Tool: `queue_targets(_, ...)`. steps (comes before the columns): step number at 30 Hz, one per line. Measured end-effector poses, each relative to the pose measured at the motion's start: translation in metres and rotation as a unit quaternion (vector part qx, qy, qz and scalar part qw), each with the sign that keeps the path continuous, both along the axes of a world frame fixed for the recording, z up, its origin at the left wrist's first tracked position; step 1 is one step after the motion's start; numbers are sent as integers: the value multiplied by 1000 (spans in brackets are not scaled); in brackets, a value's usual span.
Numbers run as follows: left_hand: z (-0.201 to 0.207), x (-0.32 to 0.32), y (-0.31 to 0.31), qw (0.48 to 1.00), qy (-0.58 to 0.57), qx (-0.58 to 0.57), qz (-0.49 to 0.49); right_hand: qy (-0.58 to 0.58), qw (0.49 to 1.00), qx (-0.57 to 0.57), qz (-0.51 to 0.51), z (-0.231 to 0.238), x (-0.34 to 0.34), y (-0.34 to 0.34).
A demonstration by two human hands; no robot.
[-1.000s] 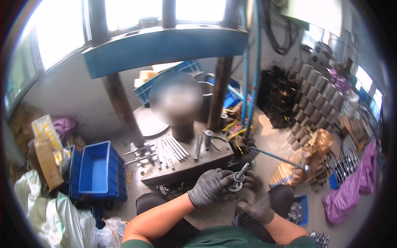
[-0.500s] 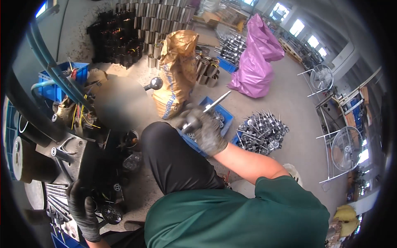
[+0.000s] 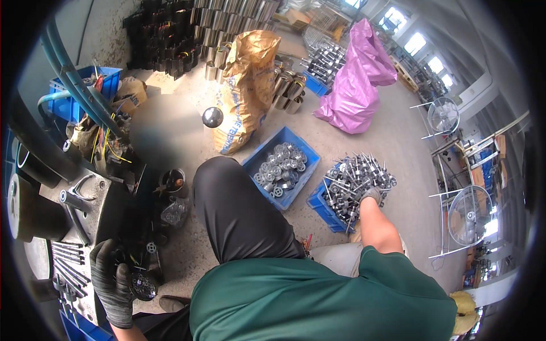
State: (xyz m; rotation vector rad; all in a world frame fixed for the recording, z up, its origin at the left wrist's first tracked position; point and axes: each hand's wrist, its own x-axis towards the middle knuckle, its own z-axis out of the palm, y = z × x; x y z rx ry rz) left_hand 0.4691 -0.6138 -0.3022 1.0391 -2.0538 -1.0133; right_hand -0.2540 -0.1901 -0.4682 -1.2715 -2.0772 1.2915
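My right hand [image 3: 371,195], in a grey glove, reaches into a heap of metal rotors on shafts [image 3: 354,181] piled over a blue crate [image 3: 325,210]. Its fingers are hidden there, so what they hold does not show. My left hand [image 3: 115,287], also gloved, is by the edge of the metal machine table [image 3: 108,219], fingers up and thumb apart, with nothing visible in it. Next to it on the table lie several thin dark rods [image 3: 69,262]. A round dark tray of small metal bits [image 3: 143,286] sits just right of that hand.
Between my knee and the heap stands a blue crate [image 3: 311,184] of round metal end caps [image 3: 281,165]. Beyond are a tan sack [image 3: 247,85] and a pink sack [image 3: 355,85]. A ball-ended lever [image 3: 212,117] juts near my knee. Fan frames [image 3: 471,216] stand at right.
My right hand has moved right, from above the crate of end caps with a shafted rotor in it, to the rotor heap. The left hand stays by the machine table.
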Motion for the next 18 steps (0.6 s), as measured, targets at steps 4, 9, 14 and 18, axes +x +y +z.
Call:
queue_targets(4, -1, -5, 0, 1000, 3, 21, -4, -4, 997, 82, 12, 3, -1, 34)
queue_targets(9, 1, 4, -3, 999, 33, 1, 25, 175, 901, 296, 263, 14, -16, -32)
queue_targets(14, 3, 54, -20, 983, 76, -32, 162, 311, 679, -143, 650, 59, 79, -232)
queue_targets(18, 2, 90, -36, 922, 226, -1, 313, 372, 296, 89, 875, 189, 284, -319)
